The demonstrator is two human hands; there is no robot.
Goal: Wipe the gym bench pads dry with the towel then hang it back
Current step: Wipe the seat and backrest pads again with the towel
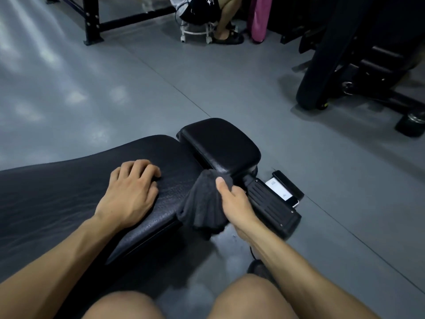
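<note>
From my head camera, my left hand (pixel 131 192) rests on the long back pad (pixel 69 196) of the gym bench, fingers loosely bent against the black vinyl and holding nothing. My right hand (pixel 232 201) grips the dark towel (pixel 204 206), bunched, thumb on top, at the near edge of the small seat pad (pixel 220 143), where the two pads meet. Part of the towel hangs below the back pad's edge toward the grey floor (pixel 115 93). Just right of the bench's base lies a phone (pixel 285 187). Far across the floor, a person sits on a white wheeled stool (pixel 197 33).
</note>
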